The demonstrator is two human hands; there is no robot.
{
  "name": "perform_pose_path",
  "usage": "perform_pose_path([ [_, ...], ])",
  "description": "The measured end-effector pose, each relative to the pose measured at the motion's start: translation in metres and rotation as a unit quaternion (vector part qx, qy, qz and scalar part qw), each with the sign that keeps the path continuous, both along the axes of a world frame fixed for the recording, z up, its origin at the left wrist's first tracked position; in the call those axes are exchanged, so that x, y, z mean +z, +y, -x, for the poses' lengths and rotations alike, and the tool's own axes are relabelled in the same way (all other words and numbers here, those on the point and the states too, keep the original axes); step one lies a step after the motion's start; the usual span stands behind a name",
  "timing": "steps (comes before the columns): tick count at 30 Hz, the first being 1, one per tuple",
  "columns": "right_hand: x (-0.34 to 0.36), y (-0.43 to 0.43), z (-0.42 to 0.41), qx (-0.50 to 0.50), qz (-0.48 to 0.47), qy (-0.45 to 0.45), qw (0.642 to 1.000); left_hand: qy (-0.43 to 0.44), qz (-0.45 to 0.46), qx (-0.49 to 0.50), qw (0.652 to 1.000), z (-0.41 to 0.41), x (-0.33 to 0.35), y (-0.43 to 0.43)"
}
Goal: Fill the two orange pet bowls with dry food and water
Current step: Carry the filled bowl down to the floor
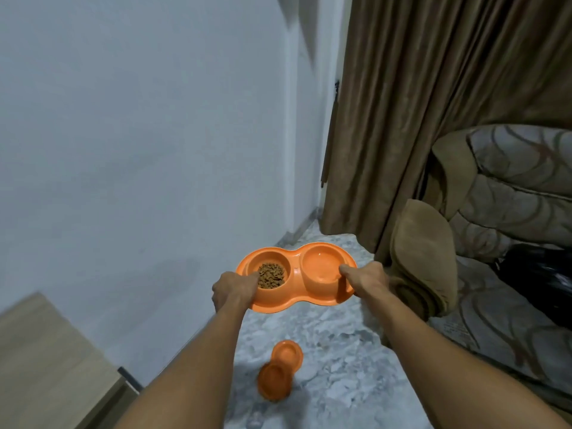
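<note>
Kibble [271,275] is lying in the left well of an orange double feeder [294,305]. Its right well [322,264] is showing a glossy sheen like clear water, though that is hard to tell. The left hand [233,291] and right hand [366,281] are gripping the feeder's two ends, thumbs hooking over the rim, holding it level above the marble floor [334,366]. A second orange feeder [280,371] is lying on the floor below, too blurred to show any contents.
</note>
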State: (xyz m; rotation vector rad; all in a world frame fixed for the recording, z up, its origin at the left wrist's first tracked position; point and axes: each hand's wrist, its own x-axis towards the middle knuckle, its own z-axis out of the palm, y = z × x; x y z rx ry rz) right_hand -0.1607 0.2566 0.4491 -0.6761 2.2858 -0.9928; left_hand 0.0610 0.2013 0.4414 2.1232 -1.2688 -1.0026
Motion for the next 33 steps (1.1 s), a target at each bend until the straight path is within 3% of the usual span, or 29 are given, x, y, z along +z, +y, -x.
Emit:
perform_pose_path([
  [9,-0.030,-0.159,0.071,0.099,0.007,-0.009,0.995,0.014,-0.011,0.095,0.995,0.059,-0.021,-0.112],
  [17,-0.042,-0.284,0.106,0.262,-0.029,0.011,0.965,0.051,-0.047,0.261,0.963,0.104,-0.047,-0.155],
  [28,-0.100,-0.354,0.060,0.368,-0.057,0.001,0.928,0.050,-0.054,0.370,0.926,0.075,-0.108,-0.183],
  [33,-0.138,-0.365,0.038,0.393,-0.074,-0.010,0.916,0.005,-0.088,0.380,0.921,0.056,-0.151,-0.185],
])
